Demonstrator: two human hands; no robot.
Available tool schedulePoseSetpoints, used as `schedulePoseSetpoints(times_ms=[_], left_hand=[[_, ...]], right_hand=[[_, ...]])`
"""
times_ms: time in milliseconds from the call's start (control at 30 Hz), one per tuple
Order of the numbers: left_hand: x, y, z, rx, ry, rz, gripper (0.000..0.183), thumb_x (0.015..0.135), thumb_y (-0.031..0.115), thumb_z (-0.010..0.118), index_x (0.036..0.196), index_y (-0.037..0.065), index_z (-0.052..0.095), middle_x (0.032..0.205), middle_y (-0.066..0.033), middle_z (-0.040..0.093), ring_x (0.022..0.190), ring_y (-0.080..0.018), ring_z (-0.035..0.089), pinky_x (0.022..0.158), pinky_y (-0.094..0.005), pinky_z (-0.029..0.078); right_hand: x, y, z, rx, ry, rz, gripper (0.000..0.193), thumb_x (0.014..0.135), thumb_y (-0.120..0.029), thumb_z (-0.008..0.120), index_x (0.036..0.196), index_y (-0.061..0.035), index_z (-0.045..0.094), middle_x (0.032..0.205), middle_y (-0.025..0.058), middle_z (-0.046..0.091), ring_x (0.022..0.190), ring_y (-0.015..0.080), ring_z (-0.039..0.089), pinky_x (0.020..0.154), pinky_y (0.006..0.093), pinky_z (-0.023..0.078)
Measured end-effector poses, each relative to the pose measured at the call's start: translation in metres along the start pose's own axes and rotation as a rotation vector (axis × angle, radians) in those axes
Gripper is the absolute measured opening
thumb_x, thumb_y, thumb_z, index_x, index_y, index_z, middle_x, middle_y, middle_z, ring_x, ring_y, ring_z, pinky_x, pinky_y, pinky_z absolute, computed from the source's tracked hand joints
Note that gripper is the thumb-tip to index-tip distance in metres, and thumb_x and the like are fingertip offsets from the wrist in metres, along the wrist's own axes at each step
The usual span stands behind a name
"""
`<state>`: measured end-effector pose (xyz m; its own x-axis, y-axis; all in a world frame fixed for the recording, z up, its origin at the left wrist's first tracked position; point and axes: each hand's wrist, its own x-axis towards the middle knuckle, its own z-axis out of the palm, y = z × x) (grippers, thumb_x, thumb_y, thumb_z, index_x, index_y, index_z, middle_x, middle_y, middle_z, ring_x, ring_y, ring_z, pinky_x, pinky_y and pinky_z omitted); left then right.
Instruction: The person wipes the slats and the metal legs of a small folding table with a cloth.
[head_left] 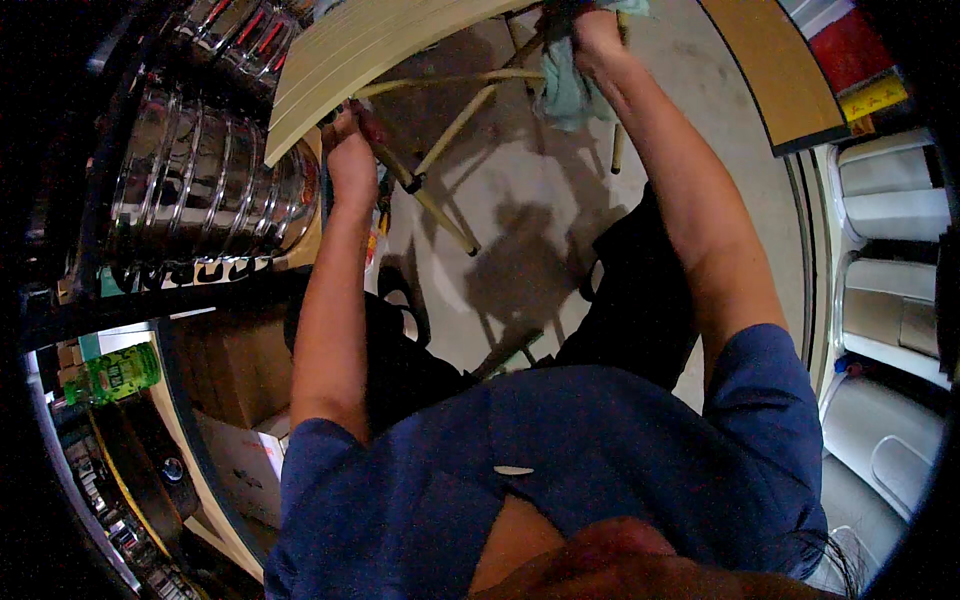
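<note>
A light wooden folding table (pixel 390 60) with crossed wooden legs is raised in front of me, its grooved top tilted. My left hand (pixel 350 165) is closed at the table's near left edge, next to a leg joint; part of its fingers is hidden under the top. At the far right of the table, my right hand (pixel 600 40) grips a pale green cloth (pixel 568 90), which hangs down beside the legs. Its fingertips are dark and hard to make out at the frame's upper edge.
Shiny ribbed metal drums (pixel 200 190) stand on a rack at left. Below are a cardboard box (pixel 235 365) and a green bottle (pixel 125 372). White containers (pixel 890 195) line the right side, near a brown board (pixel 780 75). My legs straddle the grey floor (pixel 435 290).
</note>
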<state>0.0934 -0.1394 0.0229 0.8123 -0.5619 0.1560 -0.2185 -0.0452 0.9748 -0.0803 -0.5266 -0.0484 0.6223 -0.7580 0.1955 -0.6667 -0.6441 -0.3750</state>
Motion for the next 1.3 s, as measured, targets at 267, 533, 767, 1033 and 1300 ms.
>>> schedulePoseSetpoints(times_ms=[267, 533, 767, 1033, 1300], left_hand=[[0.004, 0.013, 0.004, -0.255, 0.169, -0.049, 0.034, 0.104, 0.033, 0.040, 0.089, 0.007, 0.057, 0.072, -0.0018, 0.054, 0.065, -0.0147, 0.051, 0.060, -0.0311, 0.042], [0.018, 0.016, -0.001, -0.307, 0.028, -0.014, 0.030, 0.104, 0.030, 0.046, 0.093, 0.004, 0.055, 0.069, -0.0042, 0.050, 0.060, -0.0153, 0.047, 0.058, -0.0328, 0.044], [0.021, 0.011, 0.002, -0.292, 0.005, 0.027, 0.035, 0.104, 0.033, 0.045, 0.088, 0.004, 0.054, 0.067, -0.0048, 0.049, 0.060, -0.0158, 0.047, 0.057, -0.0334, 0.043], [0.014, 0.004, -0.013, -0.188, 0.014, -0.048, 0.042, 0.103, 0.043, 0.042, 0.093, 0.005, 0.057, 0.074, -0.0048, 0.056, 0.065, -0.0170, 0.051, 0.062, -0.0322, 0.044], [0.000, 0.005, -0.013, 0.006, -0.028, 0.199, 0.028, 0.103, 0.030, 0.047, 0.093, 0.005, 0.055, 0.075, -0.0033, 0.052, 0.067, -0.0157, 0.050, 0.063, -0.0320, 0.043]], right_hand=[[-0.122, -0.138, -0.037, -0.077, 0.013, -0.048, 0.037, 0.085, -0.028, 0.059, 0.107, 0.0002, 0.067, 0.111, 0.0222, 0.063, 0.108, 0.0403, 0.059, 0.087, 0.0573, 0.048], [-0.117, -0.031, -0.089, -0.053, -0.160, -0.001, 0.034, 0.089, -0.021, 0.050, 0.111, 0.0014, 0.062, 0.098, 0.0259, 0.064, 0.093, 0.0428, 0.061, 0.082, 0.0515, 0.049], [-0.103, -0.014, -0.136, 0.826, 0.307, 0.122, 0.032, 0.094, -0.025, 0.047, 0.112, -0.0014, 0.058, 0.103, 0.0126, 0.059, 0.091, 0.0243, 0.054, 0.080, 0.0409, 0.044], [-0.032, 0.009, -0.093, 0.890, -0.018, 0.072, 0.049, 0.094, -0.031, 0.051, 0.131, 0.0017, 0.054, 0.125, 0.0152, 0.057, 0.109, 0.0292, 0.052, 0.096, 0.0467, 0.041], [-0.069, 0.060, -0.030, 0.482, -0.350, 0.078, 0.022, 0.085, -0.026, 0.060, 0.093, -0.0049, 0.062, 0.083, 0.0014, 0.058, 0.073, 0.0118, 0.048, 0.066, 0.0323, 0.043]])
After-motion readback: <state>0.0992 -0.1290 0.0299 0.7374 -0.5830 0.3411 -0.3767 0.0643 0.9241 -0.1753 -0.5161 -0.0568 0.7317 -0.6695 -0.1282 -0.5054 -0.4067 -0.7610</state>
